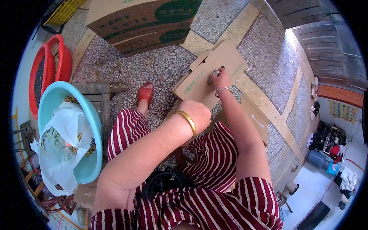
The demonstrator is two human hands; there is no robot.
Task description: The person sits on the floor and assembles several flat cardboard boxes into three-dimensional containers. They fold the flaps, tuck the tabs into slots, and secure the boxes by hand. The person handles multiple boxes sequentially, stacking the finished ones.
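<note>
A flat brown cardboard box [230,57] with green print lies tilted in front of me, and a tab sticks out along its left edge. My right hand [221,80], with a silver bracelet at the wrist, is over the middle of the box. Its fingers are closed round a small, silvery, dark-tipped object [216,72], beside a dark hole in the cardboard. My left hand [197,114], below a gold bangle, is curled into a fist at the box's near edge. Its fingertips are hidden, so what it grips cannot be made out.
Large printed cartons [142,28] stand ahead. At left are a light-blue basin [97,126] with a white plastic bag [63,142], red tubs [63,57] and a wooden stool [94,88]. Another cardboard piece [256,120] lies right of my knee. Speckled stone floor surrounds my red-sandalled foot [145,93].
</note>
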